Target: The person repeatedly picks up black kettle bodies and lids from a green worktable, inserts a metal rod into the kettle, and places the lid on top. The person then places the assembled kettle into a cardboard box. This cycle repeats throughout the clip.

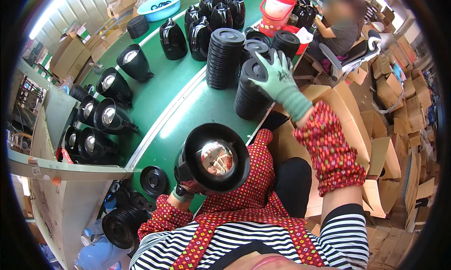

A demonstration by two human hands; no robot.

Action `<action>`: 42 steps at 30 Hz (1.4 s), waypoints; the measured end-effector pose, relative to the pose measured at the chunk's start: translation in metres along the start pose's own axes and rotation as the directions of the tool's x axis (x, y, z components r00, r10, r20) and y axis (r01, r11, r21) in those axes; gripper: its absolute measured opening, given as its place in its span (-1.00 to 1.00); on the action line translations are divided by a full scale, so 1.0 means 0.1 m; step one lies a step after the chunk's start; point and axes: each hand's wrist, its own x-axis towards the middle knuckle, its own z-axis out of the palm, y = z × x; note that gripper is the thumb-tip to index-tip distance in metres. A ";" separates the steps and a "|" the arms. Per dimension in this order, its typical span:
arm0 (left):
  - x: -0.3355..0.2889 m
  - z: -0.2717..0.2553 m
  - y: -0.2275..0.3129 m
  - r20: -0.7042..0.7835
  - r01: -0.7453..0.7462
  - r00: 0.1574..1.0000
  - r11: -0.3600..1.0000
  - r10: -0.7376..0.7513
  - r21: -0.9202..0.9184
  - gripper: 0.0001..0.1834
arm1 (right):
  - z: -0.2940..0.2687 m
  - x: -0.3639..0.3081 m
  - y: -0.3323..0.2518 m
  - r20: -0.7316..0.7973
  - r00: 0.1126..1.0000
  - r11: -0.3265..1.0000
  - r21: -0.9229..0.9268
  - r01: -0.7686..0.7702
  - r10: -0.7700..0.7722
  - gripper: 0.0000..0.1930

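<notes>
A black thermos jug [184,148] with a shiny mirrored inside is tilted toward me, its wide round opening facing up. My left hand [183,193], in a green glove, holds it from the lower left by the handle side; most of its fingers are hidden. My right hand [278,78], also gloved in green, reaches over the top of a stack of round black discs [250,98], its fingers spread. Whether the fingertips touch the top disc I cannot tell. Right behind stands a taller stack of black discs [222,58].
Several open black jugs [134,63] line the left of the green table [188,110]; upright closed jugs [173,39] stand farther back. A loose disc [154,181] lies beside my left hand. Cardboard boxes [350,110] are at the right. A seated person [345,35] works at the far right.
</notes>
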 end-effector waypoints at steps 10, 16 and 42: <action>0.18 -0.20 -0.29 0.064 0.073 0.995 0.996 -0.076 0.046 -0.20 | -0.50 -0.49 -0.17 -0.120 0.975 0.785 0.578 0.222 -0.187 -0.08; 0.28 -0.18 -0.59 0.160 0.175 0.967 0.974 -0.198 0.145 -0.16 | -1.17 -1.67 -0.44 0.065 0.981 0.628 0.775 0.066 -0.183 0.02; 0.25 1.16 -0.16 0.452 -0.449 0.854 -0.074 0.258 0.890 -0.25 | -0.97 -2.82 0.41 0.273 0.960 0.051 0.960 -0.276 0.059 -0.40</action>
